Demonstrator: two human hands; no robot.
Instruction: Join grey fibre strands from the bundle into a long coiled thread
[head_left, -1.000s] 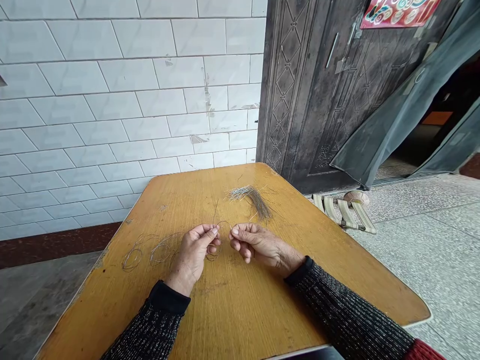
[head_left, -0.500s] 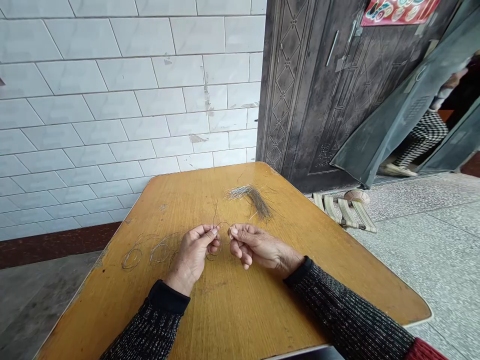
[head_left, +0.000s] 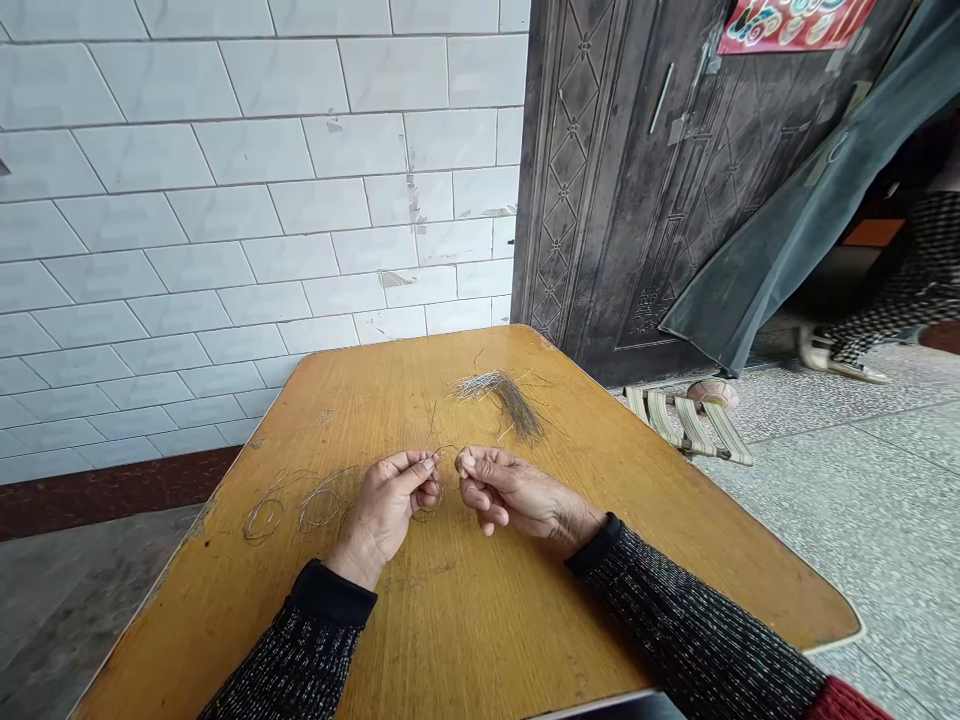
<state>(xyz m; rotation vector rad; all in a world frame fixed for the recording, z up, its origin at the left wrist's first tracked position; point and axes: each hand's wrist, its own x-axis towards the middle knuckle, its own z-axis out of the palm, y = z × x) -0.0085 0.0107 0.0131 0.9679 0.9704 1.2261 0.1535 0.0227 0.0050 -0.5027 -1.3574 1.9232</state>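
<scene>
Between its thumb and fingers my left hand (head_left: 392,505) pinches a thin dark wire (head_left: 447,448). The other side of that wire is pinched by my right hand (head_left: 510,490), so a small arc bridges the gap between them. Part of the wire hangs in a loop below the fingertips, partly hidden by my left fingers. Left of my left hand lie wire coils, one silvery coil (head_left: 320,505) and one darker coil (head_left: 264,517). Beyond my hands rests a bent bundle of loose wires (head_left: 504,395).
All this is on a wooden table (head_left: 480,620) against a white tiled wall (head_left: 285,200). A dark carved door (head_left: 630,200) stands behind it at right. On the floor are a strapped folding stool (head_left: 694,425) and a ball (head_left: 714,392). A person in checkered trousers (head_left: 885,320) is by the door curtain (head_left: 780,230).
My hands stay almost in place, still pinching the wire. The person in the doorway has moved to the right, past the curtain.
</scene>
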